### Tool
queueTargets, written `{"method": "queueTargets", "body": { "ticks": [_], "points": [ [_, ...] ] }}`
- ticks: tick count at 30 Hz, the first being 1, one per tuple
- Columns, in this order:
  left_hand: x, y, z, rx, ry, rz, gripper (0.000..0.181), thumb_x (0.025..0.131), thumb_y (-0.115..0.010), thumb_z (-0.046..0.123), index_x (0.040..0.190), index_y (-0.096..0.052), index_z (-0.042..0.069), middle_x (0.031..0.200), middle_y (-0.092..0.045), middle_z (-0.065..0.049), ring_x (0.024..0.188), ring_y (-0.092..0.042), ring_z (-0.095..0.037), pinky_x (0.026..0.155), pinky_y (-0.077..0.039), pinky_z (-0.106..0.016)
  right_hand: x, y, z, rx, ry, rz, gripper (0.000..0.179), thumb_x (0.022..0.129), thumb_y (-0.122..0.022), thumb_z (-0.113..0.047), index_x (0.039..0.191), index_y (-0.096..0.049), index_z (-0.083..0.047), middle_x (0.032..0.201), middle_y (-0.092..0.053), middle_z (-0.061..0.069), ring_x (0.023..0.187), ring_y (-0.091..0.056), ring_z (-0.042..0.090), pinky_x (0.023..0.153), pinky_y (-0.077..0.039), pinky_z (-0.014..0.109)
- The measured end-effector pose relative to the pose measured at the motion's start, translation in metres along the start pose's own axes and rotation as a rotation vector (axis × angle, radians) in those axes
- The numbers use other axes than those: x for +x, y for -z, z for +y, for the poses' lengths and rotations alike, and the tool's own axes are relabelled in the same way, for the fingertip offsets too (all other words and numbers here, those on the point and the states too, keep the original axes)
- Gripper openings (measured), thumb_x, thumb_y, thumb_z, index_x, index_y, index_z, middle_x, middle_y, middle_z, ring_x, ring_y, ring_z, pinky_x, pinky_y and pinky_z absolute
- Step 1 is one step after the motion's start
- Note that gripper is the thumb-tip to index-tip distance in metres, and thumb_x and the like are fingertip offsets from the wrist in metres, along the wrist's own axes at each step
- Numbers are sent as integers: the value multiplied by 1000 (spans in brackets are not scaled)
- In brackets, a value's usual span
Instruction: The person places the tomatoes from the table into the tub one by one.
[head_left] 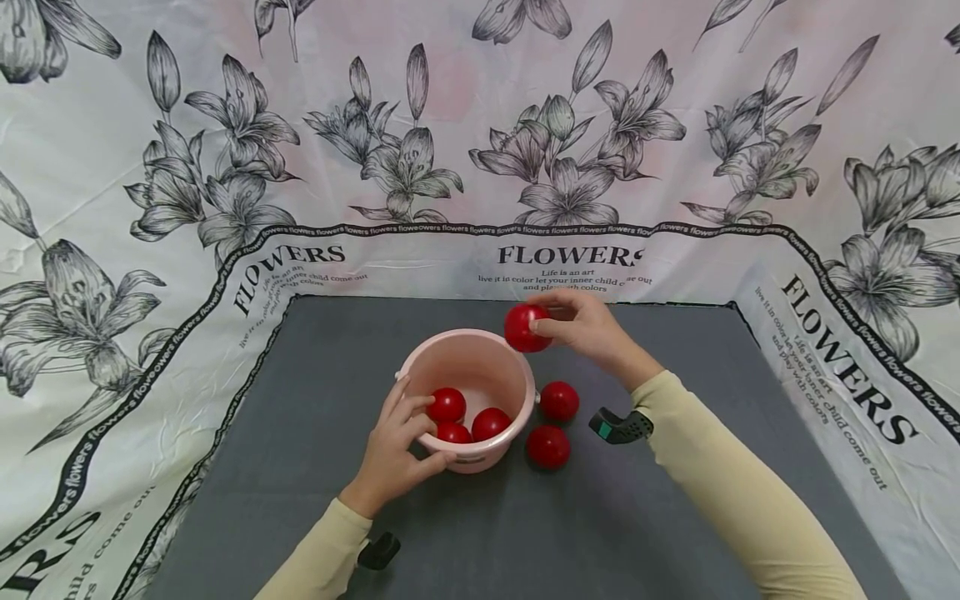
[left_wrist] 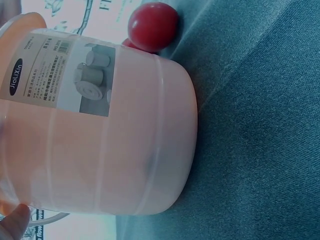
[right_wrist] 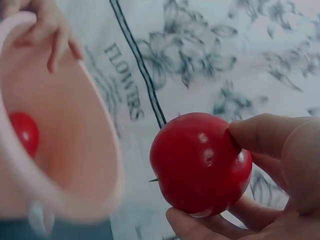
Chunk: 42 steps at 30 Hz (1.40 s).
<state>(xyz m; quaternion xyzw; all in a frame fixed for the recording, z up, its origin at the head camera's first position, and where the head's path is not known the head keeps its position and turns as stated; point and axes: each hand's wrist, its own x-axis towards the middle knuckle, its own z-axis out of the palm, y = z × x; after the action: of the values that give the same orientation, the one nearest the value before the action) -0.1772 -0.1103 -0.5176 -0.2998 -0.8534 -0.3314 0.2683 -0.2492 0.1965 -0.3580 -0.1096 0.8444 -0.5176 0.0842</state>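
Note:
A pink plastic bucket (head_left: 474, 360) stands on the grey tabletop, with three red tomatoes (head_left: 491, 423) at its bottom. My left hand (head_left: 397, 450) grips its near left rim, fingers over the edge and thumb at the front. Just above the bucket's far right rim, my right hand (head_left: 581, 327) pinches another tomato (right_wrist: 197, 162) between thumb and fingers. A small pointed stem tip pokes out of this tomato in the right wrist view. The left wrist view shows the bucket's side with a printed label (left_wrist: 35, 70); most of the left hand is hidden there.
Two more tomatoes lie on the table just right of the bucket, a farther tomato (head_left: 559, 402) and a nearer tomato (head_left: 548, 447). A white cloth (head_left: 420, 271) printed with flowers and lettering surrounds the grey surface (head_left: 300, 400) at the back and sides.

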Motion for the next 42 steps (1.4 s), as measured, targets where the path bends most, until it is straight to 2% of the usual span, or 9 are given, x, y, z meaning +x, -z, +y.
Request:
{"method": "queueTargets", "body": {
  "ticks": [4, 7, 13, 20, 31, 35, 42],
  "points": [
    [0, 1, -1, -9, 4, -5, 63, 90, -52, 73, 84, -71, 14, 123, -69, -15, 138, -46, -42, 100, -51, -67, 8, -26, -10, -25, 83, -50, 38, 95, -68, -12, 133, -65, -7, 134, -66, 18, 118, -68, 36, 88, -64, 44],
    [0, 1, -1, -23, 3, -3, 58, 90, -56, 70, 85, -71, 15, 123, -69, -14, 139, -45, -41, 102, -50, -67, 11, -45, -13, -80, 106, -83, 38, 94, -69, -11, 132, -66, -7, 132, -67, 17, 116, -67, 37, 89, -64, 44],
    [-1, 0, -2, -26, 1, -1, 57, 90, -58, 69, 84, -72, 15, 122, -69, -14, 138, -46, -41, 104, -47, -70, 16, -77, -5, -131, 50, -137, 37, 92, -71, -13, 129, -69, -12, 132, -68, 14, 117, -66, 34, 91, -63, 41],
    [-2, -1, -1, -7, 6, 7, 64, 92, -49, 74, 81, -70, 15, 120, -70, -14, 137, -46, -43, 102, -46, -72, 17, -104, 10, -202, 30, -166, 37, 87, -77, -13, 123, -73, -17, 123, -74, 6, 107, -66, 26, 90, -63, 38],
    [-1, -1, 0, 10, -9, 17, 64, 91, -46, 77, 80, -68, 17, 118, -70, -13, 134, -50, -42, 104, -46, -71, 17, -125, 21, -360, 97, -260, 36, 85, -81, -15, 121, -74, -17, 119, -76, 4, 105, -66, 22, 91, -63, 41],
    [-1, -1, -1, 14, -23, 24, 65, 92, -46, 76, 79, -69, 16, 118, -70, -11, 132, -51, -42, 104, -45, -72, 16, -128, 21, -389, 82, -287, 36, 86, -80, -14, 121, -74, -17, 121, -76, 5, 104, -67, 23, 91, -63, 41],
    [-2, -1, -1, 7, -14, 16, 63, 92, -46, 76, 79, -67, 18, 119, -70, -11, 135, -50, -43, 105, -45, -71, 15, -132, 21, -386, 30, -338, 38, 84, -79, -7, 120, -75, -16, 117, -76, 6, 89, -68, 20, 79, -65, 35]
  ]
}}
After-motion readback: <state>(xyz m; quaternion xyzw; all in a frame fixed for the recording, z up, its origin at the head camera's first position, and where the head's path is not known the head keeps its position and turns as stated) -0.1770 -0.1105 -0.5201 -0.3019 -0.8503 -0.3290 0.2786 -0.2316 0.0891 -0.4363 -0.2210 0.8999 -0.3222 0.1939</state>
